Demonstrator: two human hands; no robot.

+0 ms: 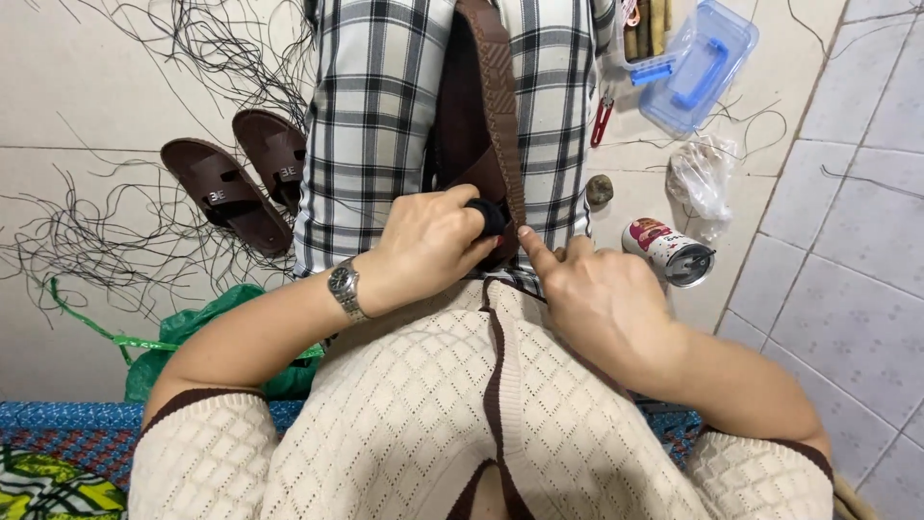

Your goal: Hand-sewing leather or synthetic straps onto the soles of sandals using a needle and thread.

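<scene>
A: What's being worked?
B: Brown strap (pixel 493 91), running up over plaid trousers (pixel 385 116) on the lap. Lower end sits between both hands.

A: Left hand?
B: Left hand (pixel 423 252) clenched around a small black object (pixel 491 216), pressed against the strap. Can't tell what the object is. Watch (pixel 344 286) on that wrist.

A: Right hand?
B: Right hand (pixel 602 303) loosely curled, holding nothing; one fingertip touches the strap edge just beside the black object.

A: Around them?
B: Cream knit top (pixel 452 414) with brown trim in the foreground. Floor (pixel 847 241) is pale tile. Brown sandals (pixel 241 178) left of the trousers, black threads (pixel 106 250) scattered around them. Green bag (pixel 207 323) under the left forearm. On the right: tin can (pixel 667 250) on its side, small stone (pixel 600 189), crumpled clear bag (pixel 701 178), red snips (pixel 602 120), blue plastic box (pixel 698 58) lying open.
</scene>
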